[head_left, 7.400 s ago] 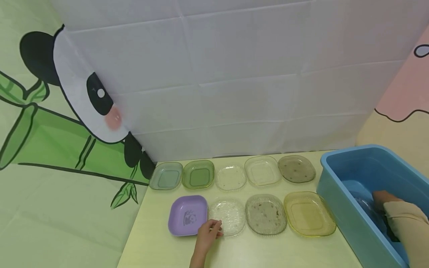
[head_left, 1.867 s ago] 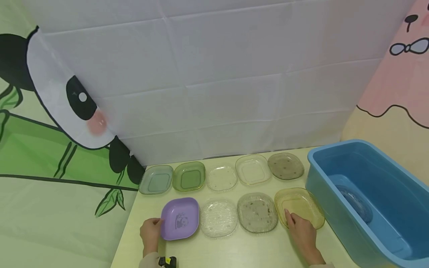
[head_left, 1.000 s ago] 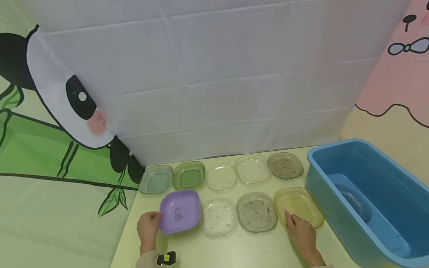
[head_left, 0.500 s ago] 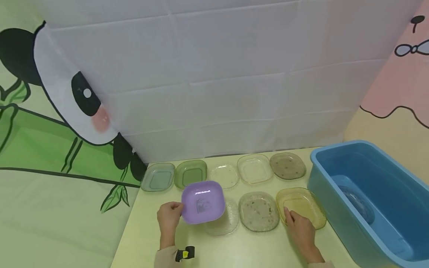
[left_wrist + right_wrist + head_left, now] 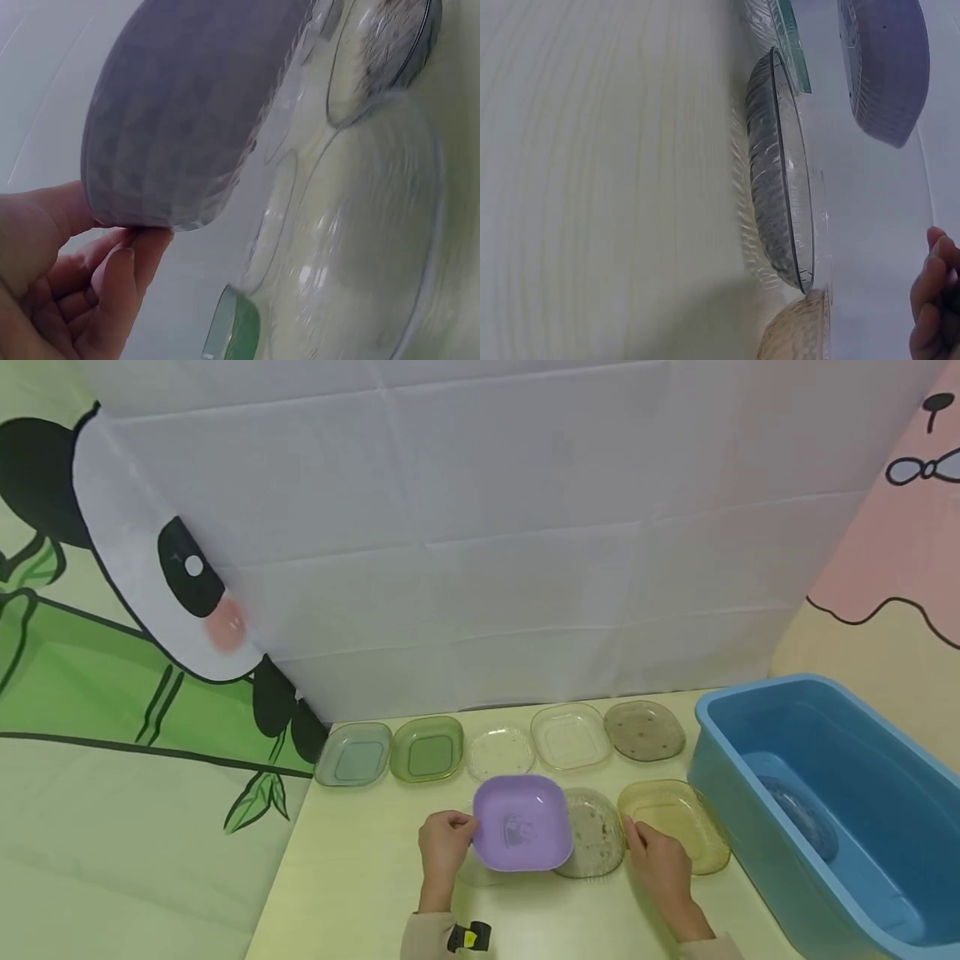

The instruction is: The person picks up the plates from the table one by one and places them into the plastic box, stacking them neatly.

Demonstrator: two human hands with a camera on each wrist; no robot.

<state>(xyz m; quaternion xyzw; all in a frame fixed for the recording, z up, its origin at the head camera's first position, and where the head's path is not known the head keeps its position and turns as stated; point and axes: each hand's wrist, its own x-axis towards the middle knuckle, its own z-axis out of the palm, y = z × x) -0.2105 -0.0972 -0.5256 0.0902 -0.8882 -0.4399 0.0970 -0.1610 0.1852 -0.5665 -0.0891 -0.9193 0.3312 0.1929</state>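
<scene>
My left hand pinches the left rim of a square purple dish with a panda print. The left wrist view shows its faceted underside, with thumb and fingertips on the rim. The dish is off the table, over a clear ribbed dish and the left part of a grey ribbed dish, partly hiding both. My right hand hovers by the left edge of a yellow dish. In the right wrist view its loosely bent fingers hold nothing, apart from the purple dish.
A back row holds a bluish dish, a green dish, two clear dishes, one with a ribbed rim, and a grey-brown dish. A blue tub with a transparent bluish item inside stands right. A white cloth hangs behind.
My right hand has left the blue tub and moved beside the yellow dish. My left hand has taken the purple dish, lifted it and carried it rightward.
</scene>
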